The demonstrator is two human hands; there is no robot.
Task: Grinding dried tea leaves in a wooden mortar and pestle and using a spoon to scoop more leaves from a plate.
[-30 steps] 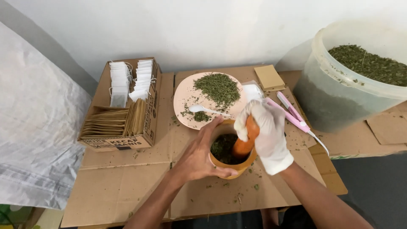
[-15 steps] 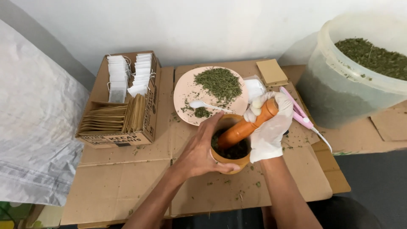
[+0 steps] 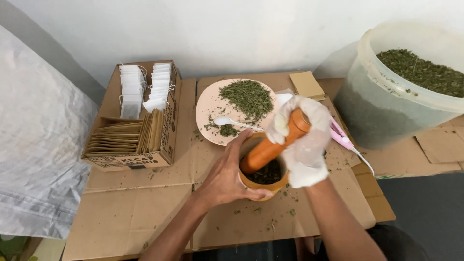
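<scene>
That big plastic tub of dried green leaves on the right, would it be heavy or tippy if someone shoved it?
The tub looks nearly full, yet dried leaves are airy, so it is probably light for its size. Its broad body probably resists tipping; it would likelier slide on the cardboard. The thin translucent wall may flex if squeezed.

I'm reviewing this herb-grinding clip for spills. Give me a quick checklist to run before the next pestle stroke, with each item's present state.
1. Left hand braces the mortar: ok, fingers wrap its rim and side.
2. Right hand, gloved, grips the pestle: ok, closed around its upper end.
3. Pestle tip inside the mortar: ok, tilted, its lower end in the bowl.
4. Herbs in the mortar: ok, dark leaf shows under the pestle.
5. Cardboard around the mortar clean: not ok, green flecks lie scattered.
6. Plate and spoon clear of the stroke: cannot tell, the plate sits close behind.
</scene>
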